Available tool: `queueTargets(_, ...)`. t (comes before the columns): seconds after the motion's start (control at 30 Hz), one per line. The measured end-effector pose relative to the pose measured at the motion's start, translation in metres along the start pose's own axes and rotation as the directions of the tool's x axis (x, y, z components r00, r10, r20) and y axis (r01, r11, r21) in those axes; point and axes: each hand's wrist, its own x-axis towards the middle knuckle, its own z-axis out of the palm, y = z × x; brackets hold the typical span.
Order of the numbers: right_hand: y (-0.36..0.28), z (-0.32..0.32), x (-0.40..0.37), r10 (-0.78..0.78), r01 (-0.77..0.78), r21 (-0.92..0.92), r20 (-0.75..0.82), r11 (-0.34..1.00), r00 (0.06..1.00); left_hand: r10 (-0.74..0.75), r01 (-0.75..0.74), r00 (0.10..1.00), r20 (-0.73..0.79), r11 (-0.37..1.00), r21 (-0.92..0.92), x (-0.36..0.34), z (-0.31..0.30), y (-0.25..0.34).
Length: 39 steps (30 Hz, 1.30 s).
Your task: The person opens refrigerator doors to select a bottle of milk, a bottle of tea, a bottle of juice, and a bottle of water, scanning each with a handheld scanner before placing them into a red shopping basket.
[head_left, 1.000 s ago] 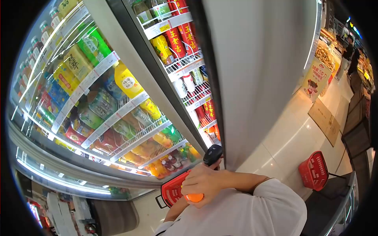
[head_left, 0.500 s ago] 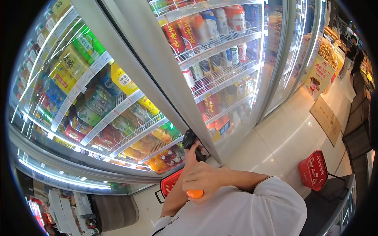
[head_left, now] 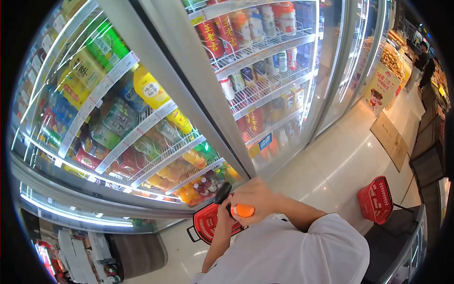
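Note:
My left hand (head_left: 225, 214), fingers closed, grips a black rounded object (head_left: 223, 193) in front of the drink cooler's lower edge. I cannot make out its kind; part of it is covered by my hands. My right hand (head_left: 259, 199) is closed just beside it, touching or almost touching my left. A small orange rounded thing (head_left: 243, 210), like a bottle cap, pokes out of my right fist; the rest is hidden by the fingers. Below and left of my hands, a red shopping basket (head_left: 204, 222) with a black handle rests on the floor, partly behind my left arm.
A glass-door cooler (head_left: 222, 128) with bottles and cans on wire shelves stands ahead. Another red basket (head_left: 375, 201) is on the floor at right, beside a dark counter. Flat cardboard (head_left: 388, 142) lies farther along the aisle. Two people (head_left: 422, 66) are in the distance.
My left hand has drawn back from the cooler's door edge with the black object. My right hand has moved up and right with the orange thing, meeting my left.

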Motion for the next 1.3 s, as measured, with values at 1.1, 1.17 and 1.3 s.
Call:
queueTargets(1.1, -0.01, 0.242, 0.01, 0.688, -0.378, 0.92, 0.338, -0.101, 0.642, 0.656, -0.588, 0.723, -0.216, 0.749, 0.306, -0.224, -0.065, 0.067)
queueTargets(1.17, 0.0, 0.237, 0.016, 0.651, -0.331, 0.936, 0.327, -0.123, 0.685, 0.596, -0.459, 0.773, -0.216, 0.761, 0.458, -0.247, -0.044, 0.081)
queueTargets(1.3, 0.021, 0.23, 0.016, 0.619, -0.278, 0.957, 0.267, -0.082, 0.738, 0.701, -0.381, 0.713, 0.003, 0.383, 0.842, -0.292, -0.022, 0.092)
